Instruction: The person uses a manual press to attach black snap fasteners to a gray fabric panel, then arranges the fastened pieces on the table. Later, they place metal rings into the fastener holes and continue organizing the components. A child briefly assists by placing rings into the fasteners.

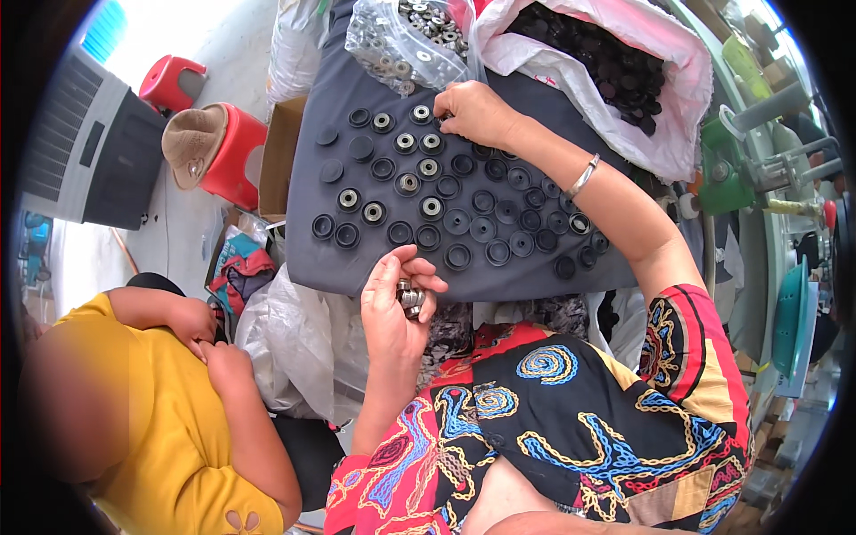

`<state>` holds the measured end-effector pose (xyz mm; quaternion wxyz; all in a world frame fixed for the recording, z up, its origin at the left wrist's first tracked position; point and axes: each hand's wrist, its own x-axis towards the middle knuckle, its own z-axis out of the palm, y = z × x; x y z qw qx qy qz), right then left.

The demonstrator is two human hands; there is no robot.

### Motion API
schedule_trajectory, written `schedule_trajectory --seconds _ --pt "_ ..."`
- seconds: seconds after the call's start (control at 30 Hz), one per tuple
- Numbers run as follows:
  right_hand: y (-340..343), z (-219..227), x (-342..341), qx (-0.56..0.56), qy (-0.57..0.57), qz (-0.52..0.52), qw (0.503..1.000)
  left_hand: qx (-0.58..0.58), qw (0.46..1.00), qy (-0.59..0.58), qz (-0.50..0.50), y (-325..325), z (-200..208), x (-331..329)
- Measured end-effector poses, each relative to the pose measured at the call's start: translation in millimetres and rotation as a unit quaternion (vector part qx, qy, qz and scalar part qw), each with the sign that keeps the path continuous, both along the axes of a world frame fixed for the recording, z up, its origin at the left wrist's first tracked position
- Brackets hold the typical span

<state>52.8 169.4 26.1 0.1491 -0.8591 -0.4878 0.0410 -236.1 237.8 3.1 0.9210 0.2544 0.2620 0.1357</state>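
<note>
My left hand (392,299) is cupped palm up at the near edge of the grey-covered table (308,267), its fingers curled round several small metal bearings (411,298). Farther off, my right hand (479,113) reaches over the rows, thumb and fingers pinched low over a dark spot; what they hold is hidden. Round black plastic caps (457,257) lie spread over the cloth, mostly hollow side up. Several caps toward the left and middle have a metal bearing (432,208) seated in them, while others show bare insides.
A clear bag of bearings (410,45) stands at the far edge, beside a white sack of black caps (593,89). A person in yellow (178,401) sits at left, hands together. Red stools (241,160) and a cardboard box (283,152) stand left; green machinery (727,165) is right.
</note>
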Motion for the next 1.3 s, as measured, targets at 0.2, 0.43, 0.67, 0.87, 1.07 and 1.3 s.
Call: schedule_trajectory --seconds 0.2,0.43,0.67,0.87,1.07,1.3 --pt "4 -2 8 0.033 0.043 -0.003 0.999 -0.017 0.999 -0.041 -0.006 3 -3 -4" --pt "-5 8 -10 0.022 -0.12 0.026 0.992 -0.065 0.998 -0.015 -0.022 5 2 3" --pt "-35 36 -161 0.069 0.055 0.241 0.967 -0.008 0.999 0.023 -0.027 -10 6 9" --pt "-55 11 -158 0.094 0.164 0.248 0.95 0.041 0.996 -0.011 -0.078 -24 -7 12" --pt "-59 26 -147 0.058 0.346 0.23 0.908 0.033 0.991 -0.059 -0.116 -25 -9 11" --pt "-52 19 -123 0.23 0.358 0.088 0.9 -0.012 0.988 -0.102 -0.116 -16 -9 10"
